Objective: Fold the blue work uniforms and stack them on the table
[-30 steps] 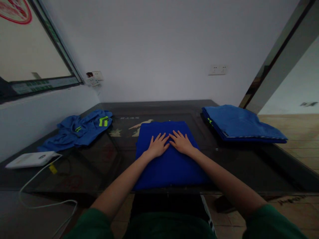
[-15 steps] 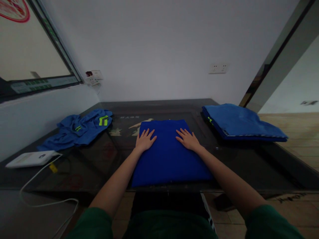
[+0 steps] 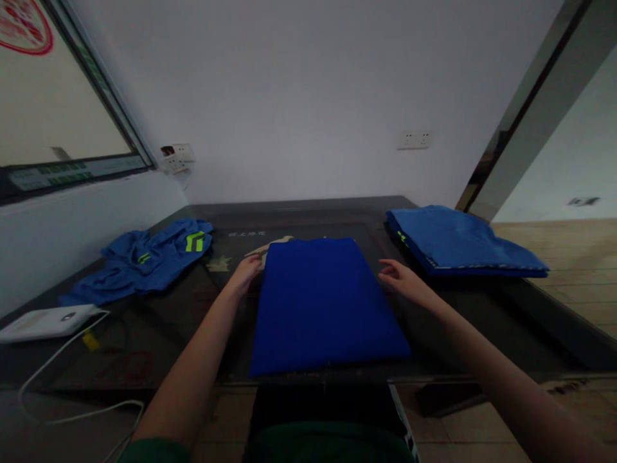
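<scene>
A folded dark blue cloth [image 3: 325, 308] lies flat near the front edge of the dark table, its narrower-looking end toward the wall. Just off its left side is my left hand [image 3: 247, 270], fingers loosely curved toward the cloth and holding nothing. My right hand [image 3: 400, 278] hovers beside the right side, a gap between it and the fabric. Its fingers are bent but apart, with nothing in them. Whether the left fingertips brush the cloth's edge I cannot tell.
A crumpled blue garment [image 3: 149, 257] with yellow-green strips lies at the left. Folded blue clothes [image 3: 457, 241] are stacked at the right. A white device [image 3: 45, 323] with a white cable [image 3: 58, 360] sits at the left front. The wall stands behind the table [image 3: 308, 209].
Both hands have lifted off the top of the blue cloth and moved outward to its sides, fingers going from spread flat to curved. The cloth stays in place; the view has shifted slightly.
</scene>
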### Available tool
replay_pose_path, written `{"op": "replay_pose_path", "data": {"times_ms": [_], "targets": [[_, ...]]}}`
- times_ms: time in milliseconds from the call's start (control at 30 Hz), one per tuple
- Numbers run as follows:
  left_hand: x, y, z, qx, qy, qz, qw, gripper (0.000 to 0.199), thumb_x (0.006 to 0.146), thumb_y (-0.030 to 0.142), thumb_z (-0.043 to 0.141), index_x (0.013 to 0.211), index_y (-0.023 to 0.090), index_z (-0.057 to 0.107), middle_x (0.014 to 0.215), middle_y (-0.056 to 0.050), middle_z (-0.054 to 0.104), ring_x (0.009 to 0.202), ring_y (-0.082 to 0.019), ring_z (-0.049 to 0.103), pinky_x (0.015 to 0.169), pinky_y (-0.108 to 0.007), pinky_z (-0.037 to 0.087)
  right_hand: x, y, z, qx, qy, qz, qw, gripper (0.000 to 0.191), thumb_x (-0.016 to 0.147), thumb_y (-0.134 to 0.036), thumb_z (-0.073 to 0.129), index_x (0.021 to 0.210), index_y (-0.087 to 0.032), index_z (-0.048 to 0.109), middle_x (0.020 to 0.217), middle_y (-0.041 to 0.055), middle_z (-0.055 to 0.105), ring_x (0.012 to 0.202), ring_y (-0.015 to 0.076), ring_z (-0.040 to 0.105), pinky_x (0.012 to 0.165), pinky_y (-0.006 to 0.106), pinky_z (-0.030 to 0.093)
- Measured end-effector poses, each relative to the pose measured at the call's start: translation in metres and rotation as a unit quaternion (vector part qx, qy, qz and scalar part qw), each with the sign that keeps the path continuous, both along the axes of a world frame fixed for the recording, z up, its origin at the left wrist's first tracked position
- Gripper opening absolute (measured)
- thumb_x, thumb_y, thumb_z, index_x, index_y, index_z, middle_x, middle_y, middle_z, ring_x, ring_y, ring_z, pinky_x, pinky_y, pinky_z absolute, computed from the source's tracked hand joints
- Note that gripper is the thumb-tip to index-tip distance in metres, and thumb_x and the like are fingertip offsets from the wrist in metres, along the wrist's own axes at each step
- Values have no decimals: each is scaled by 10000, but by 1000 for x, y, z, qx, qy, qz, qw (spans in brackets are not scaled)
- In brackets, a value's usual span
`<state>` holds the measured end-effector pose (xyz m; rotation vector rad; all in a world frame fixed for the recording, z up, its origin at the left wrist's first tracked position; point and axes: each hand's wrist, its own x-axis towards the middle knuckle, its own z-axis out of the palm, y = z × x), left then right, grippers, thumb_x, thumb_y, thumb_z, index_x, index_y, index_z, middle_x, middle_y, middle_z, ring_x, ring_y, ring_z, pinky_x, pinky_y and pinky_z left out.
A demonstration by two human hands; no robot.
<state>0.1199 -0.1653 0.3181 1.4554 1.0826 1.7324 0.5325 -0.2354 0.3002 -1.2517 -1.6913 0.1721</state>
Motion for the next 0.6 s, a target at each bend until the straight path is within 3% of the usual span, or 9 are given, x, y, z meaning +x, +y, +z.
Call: {"op": "replay_pose_path", "data": {"times_ms": [67, 133, 200, 333, 400, 467, 600], "targets": [[0, -7, 6, -44, -51, -53, 996, 323, 778, 88, 581, 1095, 136, 624, 915, -65, 681, 845, -138, 637, 815, -269, 473, 2, -17, -7, -91, 51, 76, 992, 550, 871, -318, 532, 1392, -190, 414, 1165, 141, 618, 1025, 237, 627, 737, 347, 569], [1, -11, 13, -79, -57, -103, 990, 247, 759, 77, 602, 995, 126, 657, 805, -41, 673, 739, -114, 627, 738, -234, 476, -2, -29, -13, -136, 73, 118, 981, 567, 880, -354, 530, 1412, -223, 381, 1196, 135, 616, 1068, 235, 618, 703, 308, 566], [4, -10, 18, -87, -42, -135, 986, 178, 747, 61, 604, 902, 118, 670, 746, -33, 666, 682, -103, 611, 690, -209, 468, -9, -35, -18, -147, 83, 119, 978, 585, 878, -364, 538, 1423, -244, 363, 1231, 127, 611, 1072, 230, 625, 718, 303, 563], [9, -1, 20, -109, -22, -135, 985, 77, 765, 92, 620, 814, 130, 666, 722, -48, 680, 658, -120, 614, 693, -229, 488, -24, -34, -21, -151, 143, 155, 966, 707, 859, -280, 547, 1492, -226, 236, 1284, 122, 607, 1048, 221, 652, 834, 355, 559], [12, 4, 18, -129, -26, -123, 984, 56, 777, 147, 652, 824, 124, 673, 735, -75, 696, 664, -152, 633, 707, -273, 512, -29, -32, -21, -148, 175, 181, 957, 700, 847, -215, 543, 1485, -189, 256, 1303, 128, 600, 1061, 214, 650, 896, 366, 540], [15, 7, 16, -140, -39, -98, 985, 122, 778, 197, 685, 867, 114, 683, 734, -95, 702, 644, -177, 639, 687, -308, 530, -32, -29, -19, -162, 193, 193, 948, 599, 845, -184, 534, 1422, -159, 377, 1279, 136, 618, 1040, 211, 663, 914, 372, 532], [20, 11, 12, -112, -36, -78, 990, 408, 777, 220, 708, 1169, 142, 625, 885, -118, 718, 675, -196, 664, 672, -325, 548, -32, -27, -18, -193, 201, 230, 932, 422, 845, -179, 532, 1264, -128, 542, 1128, 131, 700, 935, 216, 699, 915, 405, 529]]}}
